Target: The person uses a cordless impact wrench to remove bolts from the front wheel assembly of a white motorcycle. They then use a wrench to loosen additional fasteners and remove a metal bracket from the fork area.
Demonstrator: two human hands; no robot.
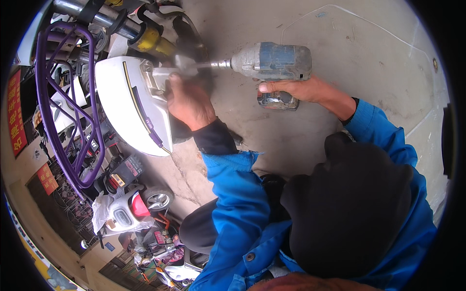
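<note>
My right hand (pixel 310 89) is wrapped round the grip of a worn blue-and-grey cordless impact wrench (pixel 279 59), its thumb lying across near the battery. The wrench points left, and its long socket (pixel 213 64) reaches a small white part (pixel 184 63) that is smeared by motion. Closed at the inner edge of a white fender (pixel 124 99) is my left hand (pixel 191 102), its fingertips beside the pale bracket there. A dark stripe with a yellow line runs down the fender. Behind the bracket, a yellow and chrome fork tube (pixel 153 42) slants down from the upper left.
A purple tubular frame (pixel 41 97) stands at the far left. Beyond it are a white-and-red scooter (pixel 127 212), a black battery (pixel 127 169) and several more vehicles. Concrete floor (pixel 349 39) spreads to the right, with a thin white line across it.
</note>
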